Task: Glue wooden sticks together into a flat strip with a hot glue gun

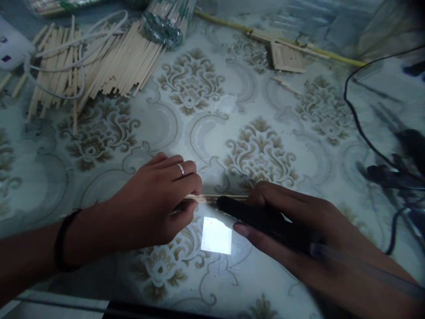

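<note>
My left hand [159, 199], with a ring and a dark wristband, pinches a thin piece made of pale wooden sticks [207, 199] just above the table. In my right hand [305, 221] is a black glue gun [275, 221], with a clear glue stick [358, 266] trailing from its back. The gun's nozzle points left and meets or nearly meets the wooden piece; whether it touches, I cannot tell. The far end of the piece runs behind my right fingers.
Loose wooden sticks [116, 62] lie in a pile at the back left, under a white cable [49, 68]. A plastic pack of sticks [166, 26] lies behind. A small wooden panel [287, 57] rests near a yellow strip [345, 59]. Pliers-like tools [385, 175] and a black cord [357, 122] lie right.
</note>
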The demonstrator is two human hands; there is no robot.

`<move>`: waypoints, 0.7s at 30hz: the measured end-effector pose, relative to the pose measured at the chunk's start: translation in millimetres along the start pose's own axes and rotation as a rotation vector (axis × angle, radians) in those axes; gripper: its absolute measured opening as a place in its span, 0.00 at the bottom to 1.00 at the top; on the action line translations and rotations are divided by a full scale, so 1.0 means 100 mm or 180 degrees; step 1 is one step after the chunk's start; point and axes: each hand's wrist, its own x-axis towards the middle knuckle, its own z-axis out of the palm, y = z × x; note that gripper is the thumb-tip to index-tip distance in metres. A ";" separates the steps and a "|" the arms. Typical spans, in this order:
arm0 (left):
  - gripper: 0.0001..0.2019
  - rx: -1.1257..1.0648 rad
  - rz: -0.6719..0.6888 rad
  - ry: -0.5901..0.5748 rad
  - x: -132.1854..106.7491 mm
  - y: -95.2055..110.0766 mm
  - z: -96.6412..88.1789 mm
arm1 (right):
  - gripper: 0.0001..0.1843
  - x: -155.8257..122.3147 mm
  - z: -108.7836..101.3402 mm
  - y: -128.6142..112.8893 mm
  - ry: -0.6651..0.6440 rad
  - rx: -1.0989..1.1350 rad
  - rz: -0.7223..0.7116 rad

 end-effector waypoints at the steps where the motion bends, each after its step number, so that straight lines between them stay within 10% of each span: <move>1: 0.07 -0.0011 -0.0026 0.0007 0.00 0.01 0.00 | 0.19 0.00 0.00 0.01 0.0004 -0.0030 0.0005; 21: 0.07 -0.0032 -0.0084 0.0061 0.01 0.03 0.02 | 0.21 -0.01 0.03 0.02 -0.0085 -0.0257 0.0240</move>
